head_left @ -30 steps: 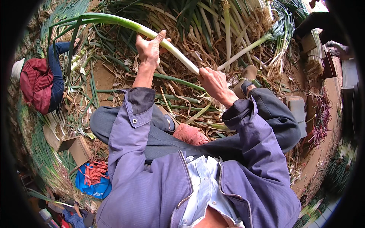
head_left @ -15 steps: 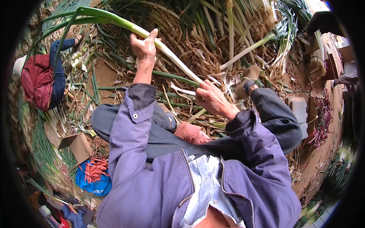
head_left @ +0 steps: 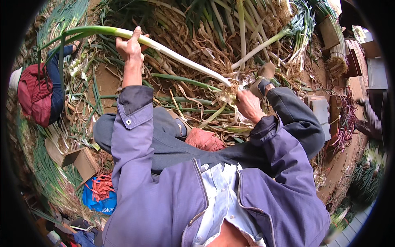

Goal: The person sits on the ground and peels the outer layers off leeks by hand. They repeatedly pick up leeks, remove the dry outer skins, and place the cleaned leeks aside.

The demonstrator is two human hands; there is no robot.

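A long leek point(head_left: 185, 60) stretches slantwise in front of me, green leaves drooping at the left and white shaft running down to a pale root end. My left hand point(head_left: 131, 48) is closed round it where green turns to white, thumb pointing up. Just beyond the root end, my right hand point(head_left: 250, 106) is closed, its fingertips pinched beside pale, stringy husk and roots point(head_left: 228, 95). Whatever those fingers hold is partly hidden. Beneath the shaft, loose green leaves point(head_left: 185, 81) and dry husks lie on the ground.
A heap of leeks point(head_left: 230, 20) fills the far side. My crossed legs frame a pink bundle point(head_left: 203, 140). At left sits another person in a red striped top point(head_left: 35, 94); nearer are a cardboard box point(head_left: 82, 162) and a blue bag point(head_left: 98, 201) with red strips. A grey box point(head_left: 319, 115) stands at right.
My right hand has moved right, off the white shaft and past the root end, which now shows. My left hand has shifted left with the leek, whose leaves hang lower.
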